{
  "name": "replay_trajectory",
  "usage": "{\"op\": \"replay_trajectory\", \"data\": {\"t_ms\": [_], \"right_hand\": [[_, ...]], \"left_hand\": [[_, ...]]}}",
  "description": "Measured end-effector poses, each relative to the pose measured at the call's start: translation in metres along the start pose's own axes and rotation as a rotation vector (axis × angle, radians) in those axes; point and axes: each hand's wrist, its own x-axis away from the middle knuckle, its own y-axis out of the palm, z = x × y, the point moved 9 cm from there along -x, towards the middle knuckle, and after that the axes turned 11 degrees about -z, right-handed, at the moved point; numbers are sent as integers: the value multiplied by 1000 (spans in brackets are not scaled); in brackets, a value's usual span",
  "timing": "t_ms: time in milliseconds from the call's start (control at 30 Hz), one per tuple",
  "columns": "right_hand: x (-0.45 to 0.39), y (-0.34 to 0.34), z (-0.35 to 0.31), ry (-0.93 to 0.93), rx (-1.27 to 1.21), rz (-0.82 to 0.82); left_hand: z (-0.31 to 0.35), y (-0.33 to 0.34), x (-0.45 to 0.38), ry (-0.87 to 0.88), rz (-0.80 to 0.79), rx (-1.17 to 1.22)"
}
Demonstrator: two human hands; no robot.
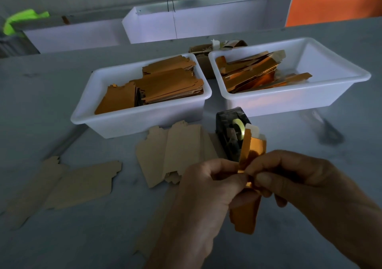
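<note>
Copper-orange glossy card strip, creased lengthwise, is held upright above the near edge of the grey tabletop, pinched at its middle by the left hand and the right hand, thumbs and forefingers curled onto it. Just behind it sits a black tape dispenser. Flat tan cardboard blanks lie beside it, before two white plastic tubs of stacked card.
</note>
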Motion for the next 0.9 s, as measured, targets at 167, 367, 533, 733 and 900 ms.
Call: {"op": "replay_trajectory", "data": {"t_ms": [167, 367, 533, 733, 900], "right_hand": [[-1, -5, 4, 60, 27, 36], [-1, -7, 0, 107, 167, 93], [1, -7, -5, 119, 313, 124], [5, -3, -16, 86, 458, 186], [8, -4, -18, 103, 557, 220]], "left_hand": [[-2, 1, 0, -11, -31, 6], [-1, 5, -1, -30, -131, -7], [0, 7, 0, -4, -163, 10], [6, 3, 5, 81, -15, -148], [18, 6, 16, 256, 171, -399]]}}
